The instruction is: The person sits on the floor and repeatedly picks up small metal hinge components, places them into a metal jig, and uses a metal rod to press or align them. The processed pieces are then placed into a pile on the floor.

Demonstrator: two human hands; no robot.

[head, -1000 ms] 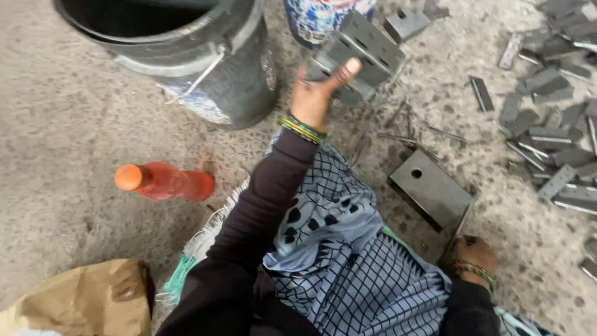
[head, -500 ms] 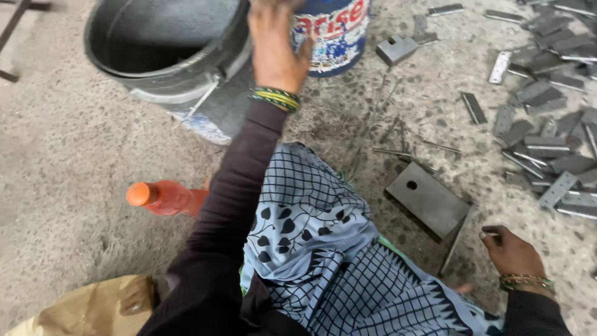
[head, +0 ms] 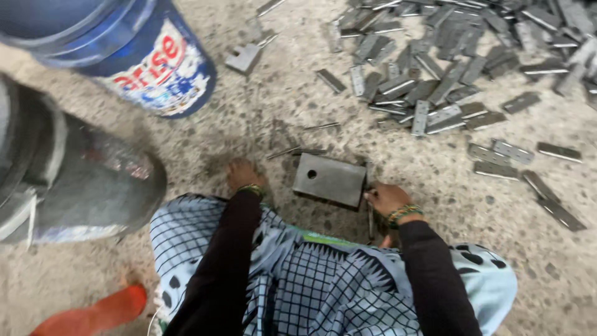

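Your right hand (head: 387,198) pinches a thin rod (head: 370,219) beside the steel block (head: 329,180); left hand (head: 244,175) fingers curl on the floor (head: 261,118). Caution: rod may slip; block edges may nick knuckles.

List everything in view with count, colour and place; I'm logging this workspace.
Metal block: one, dark grey with a hole, floor centre, between the hands.
Flat metal plates: many, grey, heaped upper right.
Thin rods: a few, grey, just behind the block.
Blue bucket: one, top left.
Grey bucket: one, left edge.
Orange bottle: one, bottom left.
Patterned cloth: pale blue and black, over the lap.
Left hand: on the floor.
Right hand: at the block's right edge.
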